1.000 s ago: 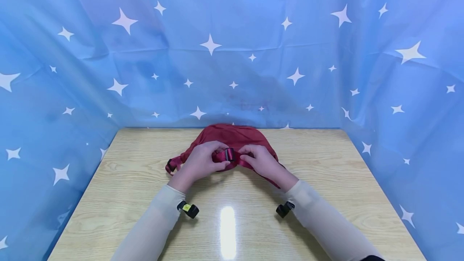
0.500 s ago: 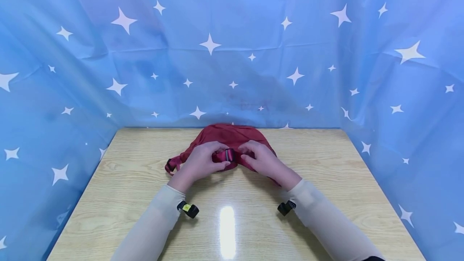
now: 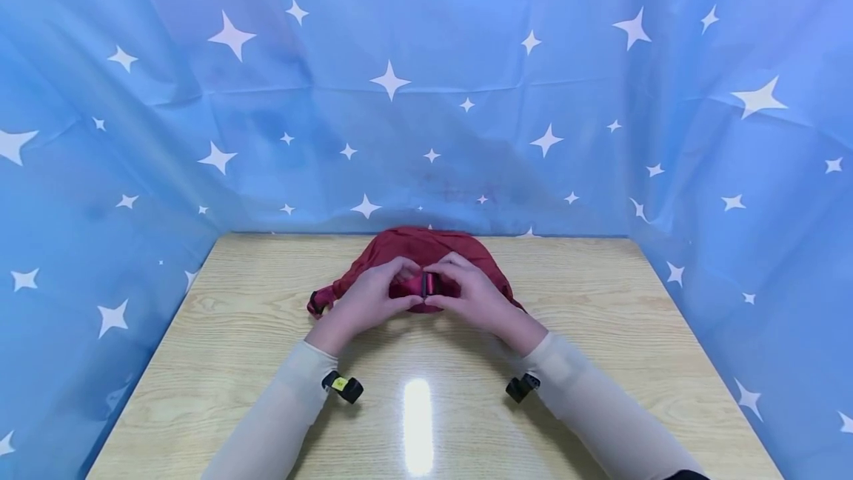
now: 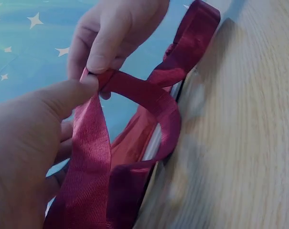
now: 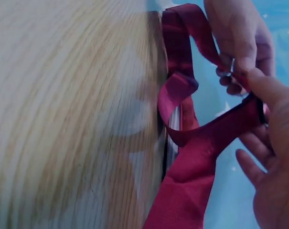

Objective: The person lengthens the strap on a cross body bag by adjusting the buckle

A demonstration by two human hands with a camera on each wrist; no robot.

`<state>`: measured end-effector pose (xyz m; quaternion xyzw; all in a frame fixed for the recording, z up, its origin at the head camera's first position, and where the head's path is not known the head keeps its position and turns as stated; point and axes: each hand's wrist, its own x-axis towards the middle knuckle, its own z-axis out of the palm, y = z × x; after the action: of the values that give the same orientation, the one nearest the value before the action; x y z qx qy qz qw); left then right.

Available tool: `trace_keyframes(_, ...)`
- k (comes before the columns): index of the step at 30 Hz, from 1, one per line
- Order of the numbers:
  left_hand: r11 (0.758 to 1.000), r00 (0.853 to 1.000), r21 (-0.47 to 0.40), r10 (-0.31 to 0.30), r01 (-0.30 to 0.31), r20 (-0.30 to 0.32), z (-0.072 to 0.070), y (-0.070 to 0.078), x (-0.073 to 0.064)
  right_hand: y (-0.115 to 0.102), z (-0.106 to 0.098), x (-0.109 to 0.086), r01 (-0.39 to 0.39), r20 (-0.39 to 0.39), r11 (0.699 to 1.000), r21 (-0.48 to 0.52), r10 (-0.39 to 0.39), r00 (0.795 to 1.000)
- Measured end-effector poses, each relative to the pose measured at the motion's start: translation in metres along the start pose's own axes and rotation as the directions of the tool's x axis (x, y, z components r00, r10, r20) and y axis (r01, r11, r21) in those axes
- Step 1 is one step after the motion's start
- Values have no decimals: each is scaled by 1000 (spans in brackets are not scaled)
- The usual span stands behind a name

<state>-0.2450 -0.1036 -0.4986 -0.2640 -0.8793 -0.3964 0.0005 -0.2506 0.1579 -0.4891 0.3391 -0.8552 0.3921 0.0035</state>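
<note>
While the dark red fabric bag (image 3: 420,243) lies on the far side of the pale wood-grain table (image 3: 260,272), a small black buckle (image 3: 316,304) sits at its left end. Next, left hand (image 3: 366,295): thumb and finger pinch shiny red webbing (image 4: 90,148). Centre: black rectangular slider (image 3: 424,284), between both hands. Right hand (image 3: 478,301): thumb and finger pinch the slider's right side. My read: partway. Webbing looks seated in the slider; exact threading unclear; slack loops remain.
</note>
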Motion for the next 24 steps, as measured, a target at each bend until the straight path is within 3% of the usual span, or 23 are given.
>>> trace_keyframes(12, 992, 998, -125, -14, 21, 59, -10, 2, -6, -4, -6, -12, 113, -41, 990, -82, -117, 992)
trace_keyframes(24, 986, 997, -168, 1, 13, 78, -10, 5, -2, -8, -7, -13, 114, -10, 993, -19, -114, 993)
